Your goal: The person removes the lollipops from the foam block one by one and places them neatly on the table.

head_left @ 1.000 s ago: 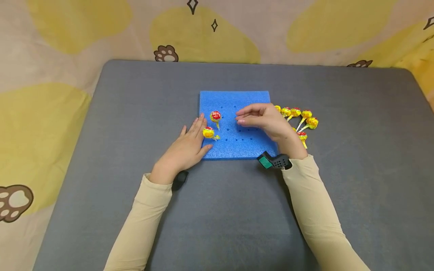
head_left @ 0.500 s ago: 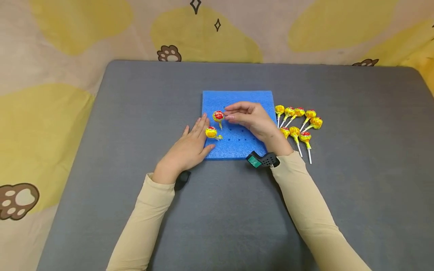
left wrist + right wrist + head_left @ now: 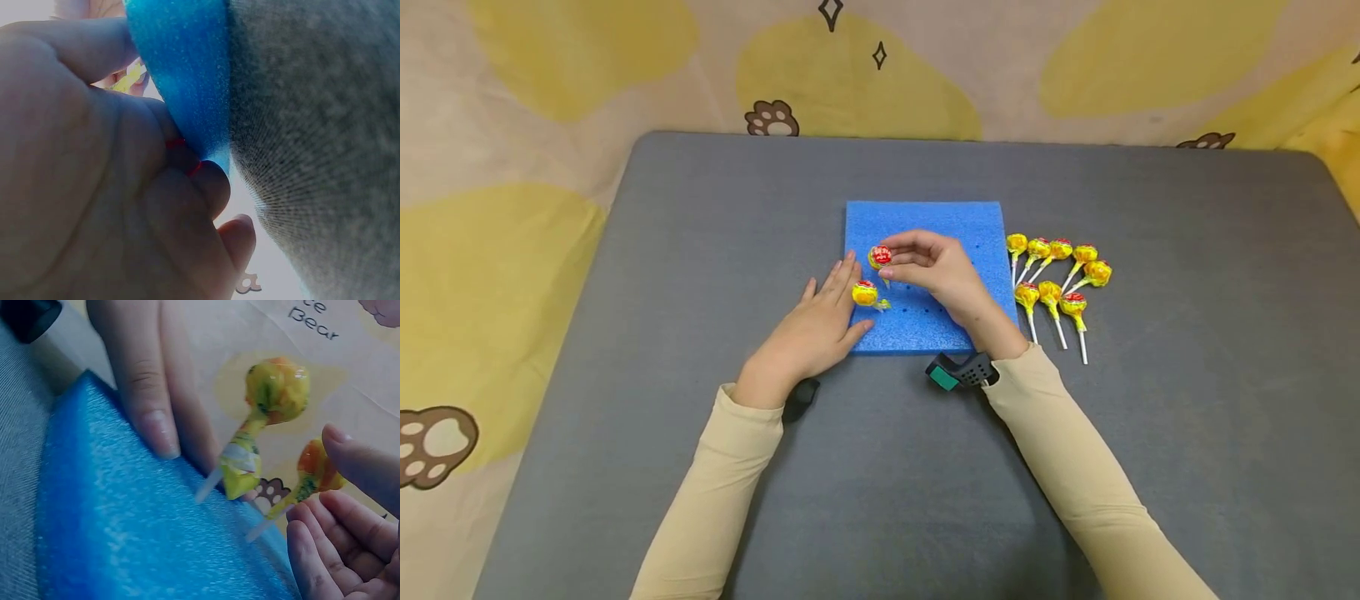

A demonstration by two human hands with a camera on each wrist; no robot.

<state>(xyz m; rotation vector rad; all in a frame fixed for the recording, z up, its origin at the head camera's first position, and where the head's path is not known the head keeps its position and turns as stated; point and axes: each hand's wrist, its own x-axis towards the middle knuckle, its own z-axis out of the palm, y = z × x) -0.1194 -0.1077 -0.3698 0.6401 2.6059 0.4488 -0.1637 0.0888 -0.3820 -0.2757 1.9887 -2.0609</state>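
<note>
A blue foam block (image 3: 925, 333) with rows of small holes lies on the table. Two lollipops in yellow and red wrappers stand in its left part: a near one (image 3: 864, 293), which leans left, and a far one (image 3: 880, 257). My right hand (image 3: 946, 275) has its thumb and fingers around the head of the far lollipop (image 3: 310, 464), seemingly touching it. The near lollipop (image 3: 278, 390) is free of that hand. With fingers stretched out, my left hand (image 3: 816, 329) rests along the block's left edge; the left wrist view shows its fingers against the foam (image 3: 181, 75).
Several wrapped lollipops (image 3: 1049, 293) lie in two loose rows just right of the block, white sticks toward the front. The grey table (image 3: 880, 467) ends at the back against a patterned cloth (image 3: 857, 92). Each wrist carries a black camera, the right one (image 3: 962, 371) with a green patch.
My right hand has moved left across the block, from beside the far lollipop to around its head. The lollipops on the right are now uncovered. My left hand stays put.
</note>
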